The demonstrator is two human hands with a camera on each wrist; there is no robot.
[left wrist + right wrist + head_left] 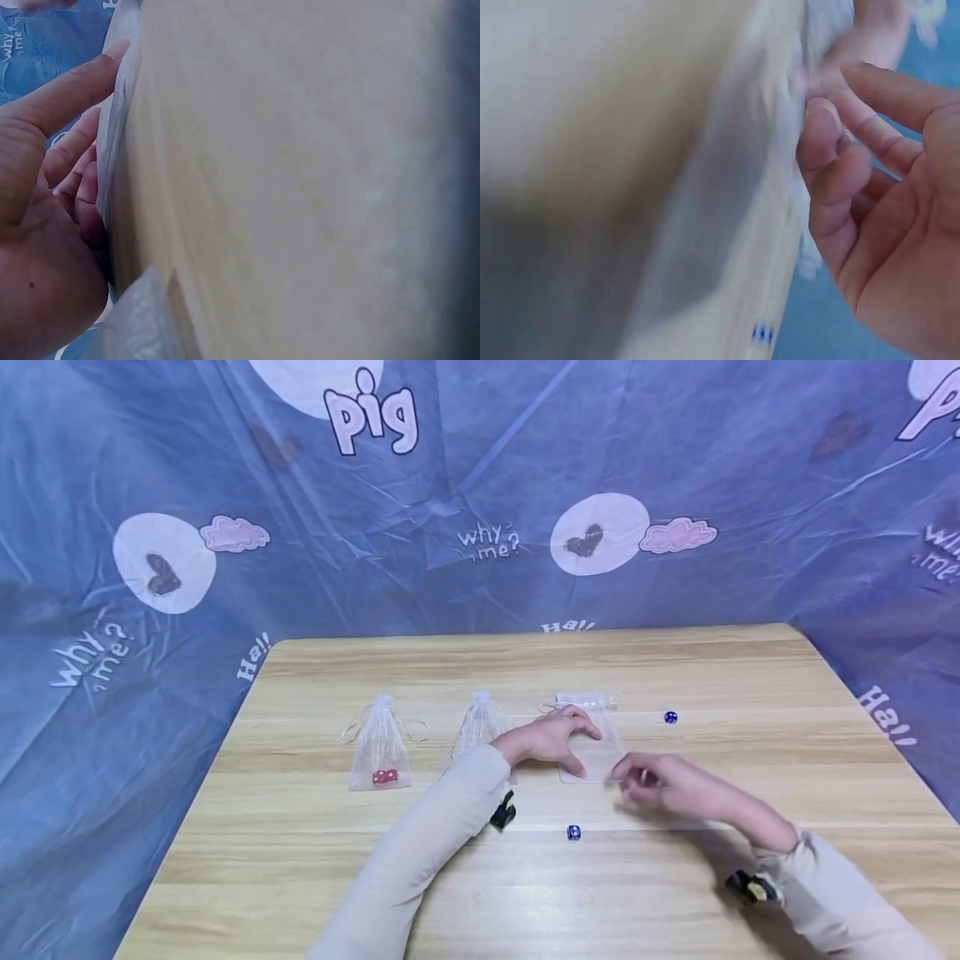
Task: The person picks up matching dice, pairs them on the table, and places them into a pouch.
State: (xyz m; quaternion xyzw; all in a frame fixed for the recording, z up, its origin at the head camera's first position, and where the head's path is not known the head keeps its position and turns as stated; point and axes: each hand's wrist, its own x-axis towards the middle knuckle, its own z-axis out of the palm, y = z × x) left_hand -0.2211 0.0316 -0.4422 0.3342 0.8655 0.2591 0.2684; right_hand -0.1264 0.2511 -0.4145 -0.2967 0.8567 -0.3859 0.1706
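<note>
My left hand (553, 737) rests on a flat white mesh drawstring bag (597, 758), the rightmost of three. Thumb and fingers are spread, and in the left wrist view the fingertips (116, 51) touch the white mesh. Beside that bag's lower right corner is my right hand (671, 785), with loosely bent fingers and nothing visible between them. One blue die (573, 832) lies on the table in front of the bag. Another blue die (671, 717) lies to the bag's right, farther back.
A similar bag (378, 735) at the left has red dice (385, 776) inside. The middle bag (480, 720) is partly hidden by my left arm. All rest on a wooden table (247, 860), with a blue printed cloth (450, 460) hanging behind.
</note>
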